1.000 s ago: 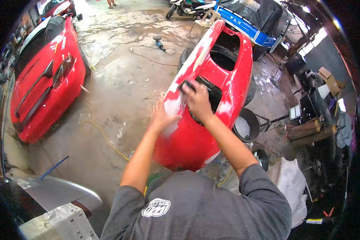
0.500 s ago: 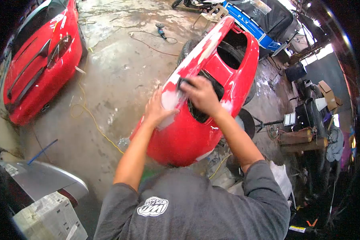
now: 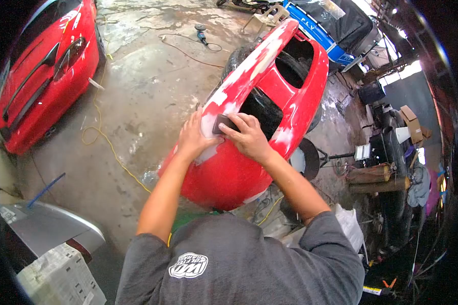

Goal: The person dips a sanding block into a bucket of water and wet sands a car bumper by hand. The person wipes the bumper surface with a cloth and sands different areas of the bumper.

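A red car bumper (image 3: 228, 175) with pale, whitish bare patches along its left side lies in front of me, resting over tires (image 3: 267, 114). My right hand (image 3: 250, 138) grips a dark, flat piece of sandpaper (image 3: 221, 123) against a pale patch near the bumper's closer left corner. On the same patch, just left of the sandpaper, my left hand (image 3: 192, 136) lies flat with fingers stretched out, holding nothing. Whether a block backs the sandpaper, I cannot tell.
Another red bumper (image 3: 61, 86) is at the left. A power tool (image 3: 202, 36) with a cord lies on the wet concrete floor. A yellow cord (image 3: 118, 157) crosses the left side. A work light (image 3: 362, 152) and cardboard box (image 3: 411, 123) are at the right.
My right hand has slid the sandpaper down and left along the bumper, closer to my left hand. The left hand stays on the pale patch. The view has shifted slightly.
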Motion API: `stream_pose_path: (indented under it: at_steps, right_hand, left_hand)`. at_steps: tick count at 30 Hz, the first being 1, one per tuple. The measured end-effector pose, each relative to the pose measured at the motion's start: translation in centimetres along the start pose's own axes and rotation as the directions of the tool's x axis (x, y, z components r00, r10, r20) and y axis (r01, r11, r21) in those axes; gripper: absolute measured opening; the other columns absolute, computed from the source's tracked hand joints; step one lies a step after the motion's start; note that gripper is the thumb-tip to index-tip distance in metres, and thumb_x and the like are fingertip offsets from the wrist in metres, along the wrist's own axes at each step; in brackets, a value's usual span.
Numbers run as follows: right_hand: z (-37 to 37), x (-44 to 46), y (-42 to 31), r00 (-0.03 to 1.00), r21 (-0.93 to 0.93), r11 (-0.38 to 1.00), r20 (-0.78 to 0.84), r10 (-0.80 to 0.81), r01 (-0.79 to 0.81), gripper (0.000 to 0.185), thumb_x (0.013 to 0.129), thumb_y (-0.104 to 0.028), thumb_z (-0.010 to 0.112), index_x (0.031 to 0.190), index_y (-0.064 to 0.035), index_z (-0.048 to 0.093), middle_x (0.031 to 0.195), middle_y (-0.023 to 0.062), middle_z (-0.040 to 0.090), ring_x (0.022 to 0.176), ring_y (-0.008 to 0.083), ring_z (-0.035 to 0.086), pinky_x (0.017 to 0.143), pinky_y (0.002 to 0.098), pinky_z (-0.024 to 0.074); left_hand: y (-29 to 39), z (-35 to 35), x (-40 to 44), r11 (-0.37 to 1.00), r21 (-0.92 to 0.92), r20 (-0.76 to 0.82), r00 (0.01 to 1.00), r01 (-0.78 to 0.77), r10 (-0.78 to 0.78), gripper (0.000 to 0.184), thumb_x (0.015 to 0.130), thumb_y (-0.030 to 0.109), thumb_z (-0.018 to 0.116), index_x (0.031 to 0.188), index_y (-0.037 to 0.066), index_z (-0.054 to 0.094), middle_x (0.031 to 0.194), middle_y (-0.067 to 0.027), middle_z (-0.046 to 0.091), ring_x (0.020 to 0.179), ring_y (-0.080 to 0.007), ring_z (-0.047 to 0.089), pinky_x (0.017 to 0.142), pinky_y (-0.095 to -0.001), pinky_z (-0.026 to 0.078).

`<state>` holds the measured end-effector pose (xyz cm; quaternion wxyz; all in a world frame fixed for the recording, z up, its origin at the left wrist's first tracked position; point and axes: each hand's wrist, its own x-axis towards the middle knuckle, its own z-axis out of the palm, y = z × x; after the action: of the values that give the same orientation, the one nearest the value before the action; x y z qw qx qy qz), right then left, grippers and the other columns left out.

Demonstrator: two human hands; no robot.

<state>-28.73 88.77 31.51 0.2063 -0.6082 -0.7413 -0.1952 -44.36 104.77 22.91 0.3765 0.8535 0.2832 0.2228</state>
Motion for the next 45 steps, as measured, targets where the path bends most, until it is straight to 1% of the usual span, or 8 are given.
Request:
stream_pose_path:
  at_steps: [5, 11, 15, 18, 23, 27, 43, 45]
  right_hand:
    - [-1.1, 2.7, 5.5, 0.958, -0.025, 0.969, -0.157, 0.239, -0.246, 0.050, 0.081, -0.007, 0.079, 0.129, -0.0131, 0.068, 0.135, 0.0171, 0.063, 0.119, 0.0406, 0.060, 0.102, 0.0497, 0.0487]
    - [-0.8, 2.4, 1.9, 0.991, 0.026, 0.992, -0.031, 0.126, -0.126, 0.040, 0.084, -0.011, 0.074, 0.123, -0.0187, 0.073, 0.134, 0.0117, 0.063, 0.121, 0.0359, 0.059, 0.101, 0.0485, 0.0488]
    - [0.1, 4.5, 2.8, 0.921, -0.072, 0.934, -0.207, 0.329, -0.350, 0.041, 0.081, -0.010, 0.076, 0.121, -0.0152, 0.073, 0.133, 0.0142, 0.062, 0.110, 0.0404, 0.059, 0.098, 0.0479, 0.0509]
    - [0.5, 2.5, -0.8, 0.973, 0.042, 0.976, -0.074, 0.218, -0.215, 0.040, 0.079, -0.011, 0.078, 0.119, -0.0155, 0.073, 0.128, 0.0127, 0.063, 0.104, 0.0383, 0.059, 0.092, 0.0468, 0.0511]
    - [0.1, 5.5, 3.0, 0.907, -0.056, 0.933, -0.264, 0.329, -0.355, 0.041, 0.080, -0.012, 0.078, 0.121, -0.0143, 0.072, 0.124, 0.0130, 0.062, 0.102, 0.0380, 0.057, 0.091, 0.0472, 0.0495]
    - [0.5, 1.3, -0.7, 0.955, 0.015, 0.959, -0.079, 0.284, -0.284, 0.044, 0.080, -0.012, 0.078, 0.123, -0.0174, 0.073, 0.133, 0.0125, 0.061, 0.108, 0.0357, 0.057, 0.096, 0.0477, 0.0491]
    - [0.6, 1.7, 1.7, 0.939, -0.037, 0.961, -0.230, 0.257, -0.273, 0.044, 0.081, -0.014, 0.078, 0.124, -0.0175, 0.072, 0.132, 0.0114, 0.063, 0.111, 0.0367, 0.059, 0.095, 0.0469, 0.0486]
    - [0.1, 0.9, -1.0, 0.971, -0.005, 0.971, -0.018, 0.237, -0.237, 0.043, 0.079, -0.015, 0.079, 0.121, -0.0201, 0.074, 0.130, 0.0092, 0.064, 0.111, 0.0338, 0.059, 0.092, 0.0459, 0.0493]
  left_hand:
    - [0.3, -0.2, -0.4, 1.000, -0.007, 0.008, 1.000, 0.020, -0.020, 0.131, 0.060, 0.061, 0.092, 0.163, 0.009, 0.029, 0.160, -0.0211, 0.042, 0.146, -0.0404, 0.043, 0.119, -0.0516, 0.037]
    - [-0.1, 0.3, -0.5, 1.000, 0.006, -0.031, 0.999, -0.019, 0.019, 0.127, 0.062, 0.062, 0.091, 0.161, 0.006, 0.032, 0.157, -0.0232, 0.045, 0.142, -0.0422, 0.046, 0.117, -0.0506, 0.040]
    - [0.8, -0.6, -0.3, 1.000, 0.029, -0.010, 1.000, -0.003, 0.003, 0.126, 0.062, 0.062, 0.090, 0.160, 0.005, 0.033, 0.156, -0.0239, 0.046, 0.142, -0.0427, 0.047, 0.116, -0.0508, 0.041]
    - [0.8, -0.9, -0.1, 0.999, -0.031, 0.017, 1.000, -0.018, 0.018, 0.126, 0.063, 0.062, 0.090, 0.159, 0.004, 0.033, 0.156, -0.0238, 0.047, 0.141, -0.0427, 0.048, 0.116, -0.0509, 0.041]
    - [1.1, -1.0, -0.8, 1.000, 0.005, 0.004, 1.000, 0.000, 0.000, 0.128, 0.062, 0.063, 0.090, 0.159, 0.003, 0.033, 0.155, -0.0235, 0.048, 0.141, -0.0419, 0.049, 0.116, -0.0509, 0.041]
    - [0.4, -0.8, -0.2, 1.000, -0.003, 0.024, 1.000, -0.004, 0.004, 0.129, 0.062, 0.064, 0.090, 0.160, 0.005, 0.032, 0.156, -0.0230, 0.047, 0.141, -0.0416, 0.048, 0.116, -0.0511, 0.041]
    - [1.6, -1.8, -0.2, 0.998, -0.049, 0.037, 0.998, 0.045, -0.043, 0.122, 0.064, 0.059, 0.091, 0.159, 0.006, 0.035, 0.159, -0.0236, 0.044, 0.147, -0.0400, 0.042, 0.121, -0.0486, 0.036]
    - [0.9, -1.0, -0.5, 0.998, -0.050, 0.032, 0.999, 0.038, -0.036, 0.122, 0.064, 0.059, 0.091, 0.159, 0.007, 0.036, 0.159, -0.0237, 0.044, 0.147, -0.0400, 0.043, 0.121, -0.0486, 0.036]
